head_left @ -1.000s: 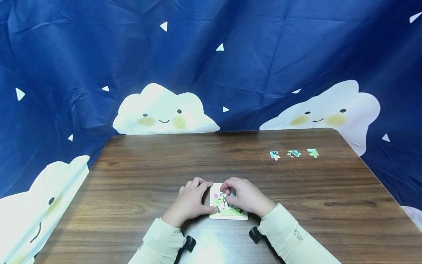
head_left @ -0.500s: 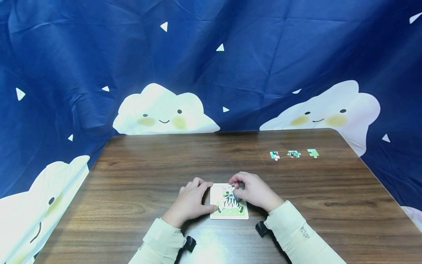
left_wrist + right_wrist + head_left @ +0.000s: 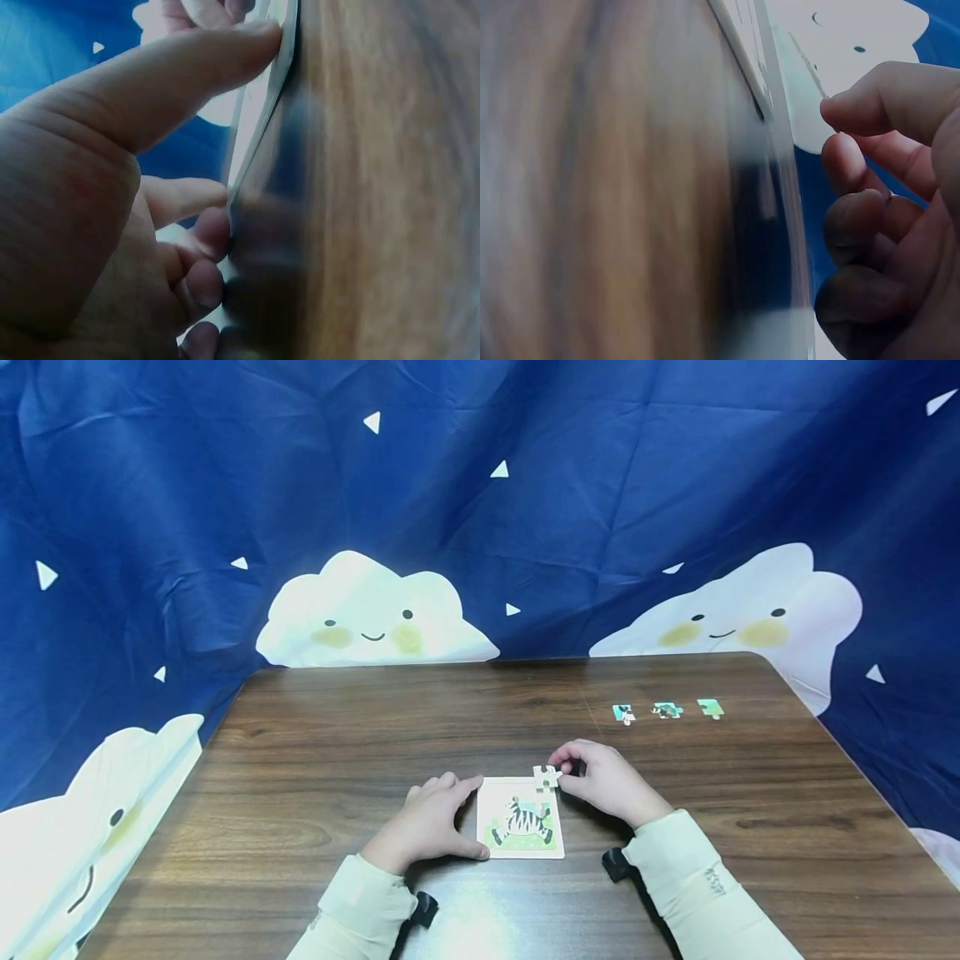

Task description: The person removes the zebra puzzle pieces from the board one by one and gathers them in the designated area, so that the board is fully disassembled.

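Observation:
A square puzzle board (image 3: 517, 853) with a zebra picture lies on the table, pale along its upper part. My left hand (image 3: 420, 827) spans its left edge, with the extended thumb (image 3: 187, 71) touching the near corner and the index finger at the far one. Between thumb and index finger, my right hand (image 3: 609, 783) pinches a pale puzzle piece (image 3: 545, 778) over the board's far right corner. The right wrist view catches that piece edge-on, as a thin strip. The other right fingers curl loosely beneath.
Three puzzle pieces lie in a row at the table's back right: a blue and white one (image 3: 623, 714), a teal and dark one (image 3: 667, 710) and a green one (image 3: 710, 708). Behind the brown table (image 3: 337, 735) hangs a blue curtain (image 3: 450, 485) with clouds.
The right hand has moved right and away from the middle of the board, bringing the pinched piece to the far right corner and uncovering the zebra. The left hand has barely shifted.

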Available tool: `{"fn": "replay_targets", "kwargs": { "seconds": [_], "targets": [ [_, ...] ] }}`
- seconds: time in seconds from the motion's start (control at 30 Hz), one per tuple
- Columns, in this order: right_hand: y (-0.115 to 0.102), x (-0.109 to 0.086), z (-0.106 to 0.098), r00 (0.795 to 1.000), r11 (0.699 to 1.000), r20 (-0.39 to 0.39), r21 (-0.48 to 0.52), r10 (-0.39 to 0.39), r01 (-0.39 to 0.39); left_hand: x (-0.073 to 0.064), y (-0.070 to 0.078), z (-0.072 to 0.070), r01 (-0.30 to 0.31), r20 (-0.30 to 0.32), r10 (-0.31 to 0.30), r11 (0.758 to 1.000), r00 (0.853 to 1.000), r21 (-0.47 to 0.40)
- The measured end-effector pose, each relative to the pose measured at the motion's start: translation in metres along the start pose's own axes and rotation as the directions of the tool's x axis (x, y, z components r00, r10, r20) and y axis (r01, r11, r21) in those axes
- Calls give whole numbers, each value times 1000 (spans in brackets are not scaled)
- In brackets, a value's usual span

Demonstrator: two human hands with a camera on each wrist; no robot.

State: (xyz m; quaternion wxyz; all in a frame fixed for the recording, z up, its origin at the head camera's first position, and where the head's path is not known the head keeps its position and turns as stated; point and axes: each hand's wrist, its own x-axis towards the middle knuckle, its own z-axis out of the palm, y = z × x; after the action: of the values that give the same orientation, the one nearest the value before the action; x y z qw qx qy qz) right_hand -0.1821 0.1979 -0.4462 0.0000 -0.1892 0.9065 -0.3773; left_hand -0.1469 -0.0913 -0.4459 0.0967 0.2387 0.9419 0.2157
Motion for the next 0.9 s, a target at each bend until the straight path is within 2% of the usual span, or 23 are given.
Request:
{"fn": "replay_targets", "kwargs": {
  "seconds": [0.17,0.43,0.9],
  "targets": [
    [10,-1,-9,1000,1000,-23,9,13,-13,0,-1,0,-2,5,2,1000,1000,4],
    [28,-4,-21,996,997,-37,19,75,-75,2,2,4,35,-9,-35,999,999,36],
    [49,-11,-50,994,994,-18,-8,111,-111,2,4,6,50,-38,-48,997,998,65]
  ]
}}
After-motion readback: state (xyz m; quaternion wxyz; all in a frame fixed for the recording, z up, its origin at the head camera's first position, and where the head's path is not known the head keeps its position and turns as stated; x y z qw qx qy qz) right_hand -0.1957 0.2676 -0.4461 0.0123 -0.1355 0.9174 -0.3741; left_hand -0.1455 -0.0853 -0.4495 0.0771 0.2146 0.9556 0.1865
